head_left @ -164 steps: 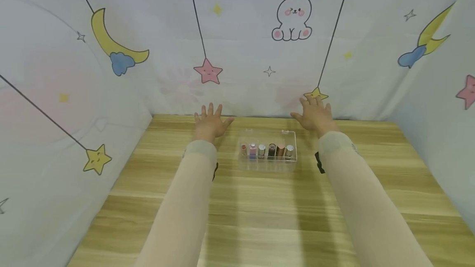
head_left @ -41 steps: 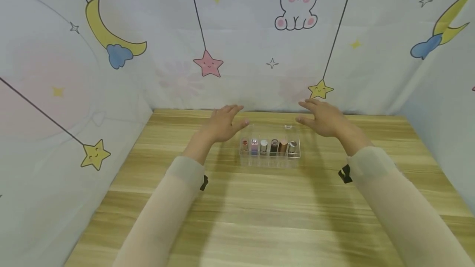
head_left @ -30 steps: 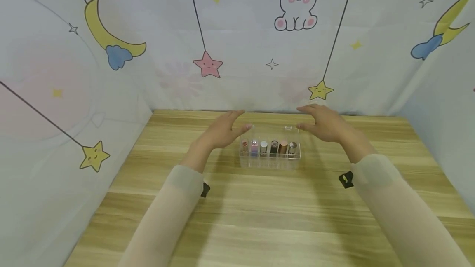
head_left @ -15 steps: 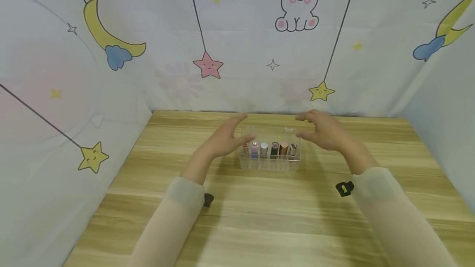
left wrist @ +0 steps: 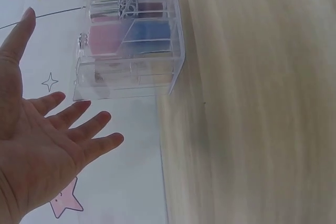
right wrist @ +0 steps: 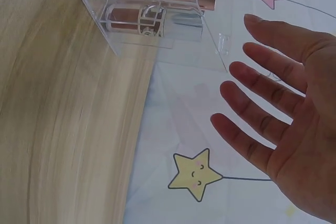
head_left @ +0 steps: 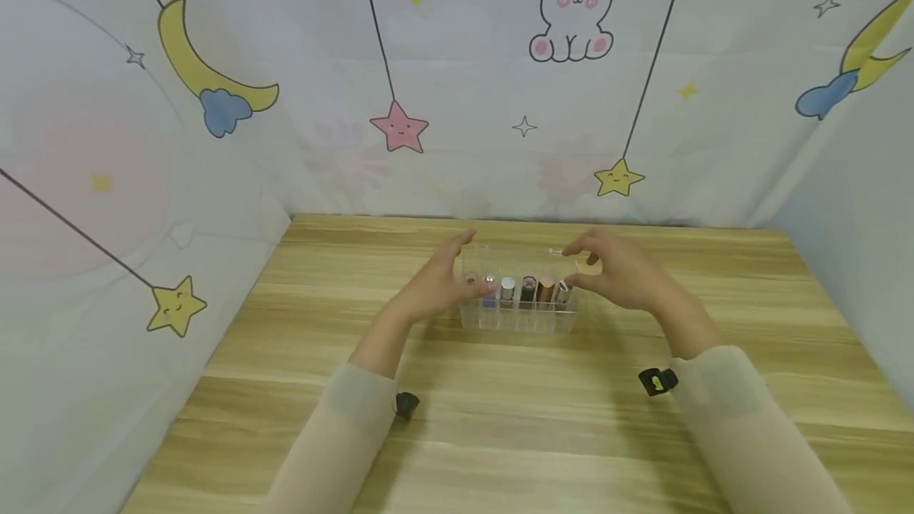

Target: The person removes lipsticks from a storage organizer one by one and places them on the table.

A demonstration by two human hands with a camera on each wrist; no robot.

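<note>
A clear plastic lipstick organizer [head_left: 517, 322] stands near the back of the table, with several lipsticks upright in a row of slots. Among them are a pink and blue one [head_left: 489, 297], a black one [head_left: 528, 290] and a copper one [head_left: 546, 290]. My left hand [head_left: 432, 285] is at the organizer's left end, its thumb over the leftmost slots in the head view. In the left wrist view its fingers [left wrist: 97, 148] are spread, apart from the organizer. At the right end is my right hand [head_left: 623, 274]; the right wrist view shows its extended fingers [right wrist: 247, 137] beside the organizer, holding nothing.
The wooden table [head_left: 500, 435] runs back to a white cloth backdrop [head_left: 471, 70] printed with stars, moons and a rabbit. Cloth also closes the left and right sides. A black strap mount [head_left: 658, 381] sits at the right wrist, another dark mount [head_left: 407, 404] at the left.
Both hands have come down from beside the backdrop, drawn nearer the viewer and in toward the organizer's two ends. The organizer stays in place on the table.
</note>
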